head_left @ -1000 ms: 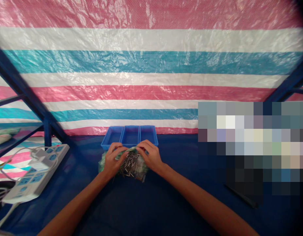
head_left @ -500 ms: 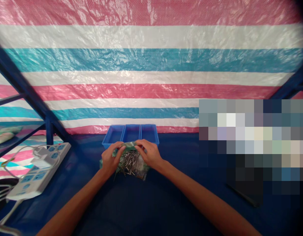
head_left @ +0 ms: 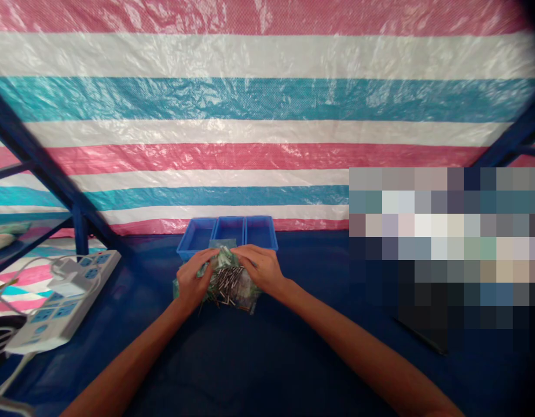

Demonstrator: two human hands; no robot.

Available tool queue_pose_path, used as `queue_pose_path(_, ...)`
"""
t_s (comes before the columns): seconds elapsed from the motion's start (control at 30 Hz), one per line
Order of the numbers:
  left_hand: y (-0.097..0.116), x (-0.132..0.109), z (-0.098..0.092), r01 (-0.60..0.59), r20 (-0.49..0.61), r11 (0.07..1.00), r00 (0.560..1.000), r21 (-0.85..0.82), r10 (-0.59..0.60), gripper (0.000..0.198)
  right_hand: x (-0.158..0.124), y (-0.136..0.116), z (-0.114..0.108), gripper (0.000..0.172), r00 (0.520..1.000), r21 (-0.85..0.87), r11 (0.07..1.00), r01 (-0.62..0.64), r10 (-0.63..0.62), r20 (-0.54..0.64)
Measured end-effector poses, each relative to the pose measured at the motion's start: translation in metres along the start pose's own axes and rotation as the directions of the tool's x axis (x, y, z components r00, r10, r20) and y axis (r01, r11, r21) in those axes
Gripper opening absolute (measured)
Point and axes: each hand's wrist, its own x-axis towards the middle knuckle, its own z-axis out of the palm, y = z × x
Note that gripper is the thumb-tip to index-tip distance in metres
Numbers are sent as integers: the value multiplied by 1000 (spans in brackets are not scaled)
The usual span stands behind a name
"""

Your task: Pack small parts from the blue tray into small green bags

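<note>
Both hands hold a clear, greenish plastic bag point(head_left: 224, 255) between them, in front of the blue bins. My left hand point(head_left: 193, 279) is closed on the bag's left side, thumb and fingers pinching the film. On the opposite side, my right hand point(head_left: 262, 270) pinches it too. Just below the fingers lies a heap of thin metal pins or screws point(head_left: 228, 281), too small to tell which. More clear plastic point(head_left: 249, 298) lies under and to the right of the heap. The fingers partly hide the bag.
Three joined blue bins point(head_left: 261, 233) stand behind my hands against a striped plastic sheet point(head_left: 224, 156). At left, a white power strip point(head_left: 76, 313) with a plug and cables rests on the dark blue table point(head_left: 233, 370). Blue frame posts point(head_left: 80, 231) rise at the sides. The right side is pixelated.
The bag's top edge now stands up higher between my hands, in front of the middle bin. Both hands keep their grip. The whole view has shifted slightly.
</note>
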Motion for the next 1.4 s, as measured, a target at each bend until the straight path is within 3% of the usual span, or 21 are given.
queue_pose_path(0.17, 4, 2, -1, -1, -41, 997, 999, 78, 5, 11, 2, -1, 0, 17, 999, -57, 998, -34, 33, -24)
queue_pose_path(0.33, 5, 1, -2, -49, 72, 997, 996, 58, 45, 13, 0, -3, 3, 14, 995, -29, 995, -91, 92, 40)
queue_pose_path(0.43, 0, -4, 1, -27, 8, 994, 1000, 110, 27, 13, -4, -3, 5, 22, 984, 9, 985, -171, 170, 50)
queue_pose_path(0.53, -3, -8, 4, 62, -83, 989, 995, 133, -51, 18, -5, -3, 5, 29, 985, 43, 986, -162, 159, 60)
queue_pose_path(0.67, 4, -7, 5, 233, -46, 968, 970, -90, -238, 16, -3, -3, 0, 30, 995, 24, 999, -27, 25, 98)
queue_pose_path(0.77, 12, -3, 7, 391, 75, 842, 917, -372, -393, 19, -2, -2, -1, 36, 995, -14, 1000, 18, -17, 99)
queue_pose_path(0.87, 16, -1, 7, 472, 213, 748, 881, -467, -423, 22, -1, 0, -1, 29, 997, -74, 997, 12, -6, 83)
queue_pose_path(0.93, 15, 1, 4, 437, 192, 793, 900, -425, -393, 19, 0, -1, -1, 22, 998, -85, 996, 9, -3, 70)
queue_pose_path(1.03, 11, 5, -1, 269, 130, 916, 962, -299, -241, 30, 2, -2, -3, 17, 998, -79, 997, 6, -1, 69)
queue_pose_path(1.13, 8, 7, -3, 132, 178, 971, 979, -197, -97, 31, 3, -2, -4, 16, 996, -96, 995, -29, 37, 86)
queue_pose_path(1.23, 7, 7, 0, 121, 210, 989, 973, -91, -100, 19, 2, -1, -3, 16, 993, -111, 992, -58, 69, 92)
queue_pose_path(1.4, 10, 7, 0, 158, 205, 987, 967, -30, -149, 18, 2, -3, -3, 24, 984, -45, 993, -109, 114, 139)
